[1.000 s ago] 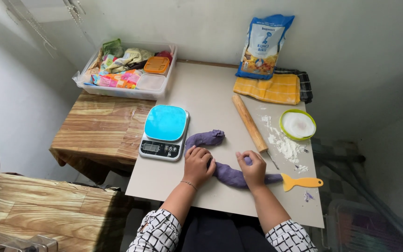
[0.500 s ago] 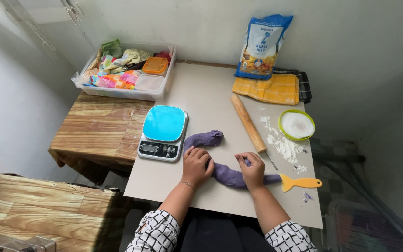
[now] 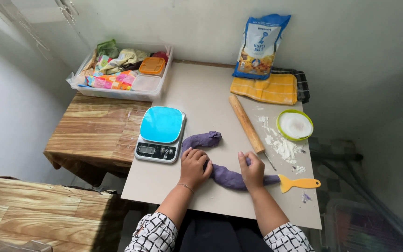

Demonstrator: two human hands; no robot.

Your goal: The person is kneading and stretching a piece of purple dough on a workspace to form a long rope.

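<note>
hands lie palm-down on a purple dough rope [image 3: 227,177] near the front edge of the table [image 3: 201,98]. left hand [image 3: 195,167] presses with fingers together and curled over the rope's middle, where it bends back toward the digital scale [image 3: 161,133]. right hand [image 3: 252,170] rests flat on the rope's other stretch, fingers close, just beside the yellow scraper [image 3: 299,183] that touches the dough's end.

compared with a second ago the hands sit in almost the same spots, the rope much the same shape.

clear plastic bin [image 3: 122,93] at the table's far left corner holds coloured wrappers and two small lidded boxes, one with an orange lid. small green-rimmed bowl [image 3: 295,125] holds white flour, with loose flour spilled beside it and a wooden rolling pin [image 3: 246,123] lying alongside. blue flour bag [image 3: 260,45] stands against the wall behind a folded yellow cloth [image 3: 266,88].
</note>
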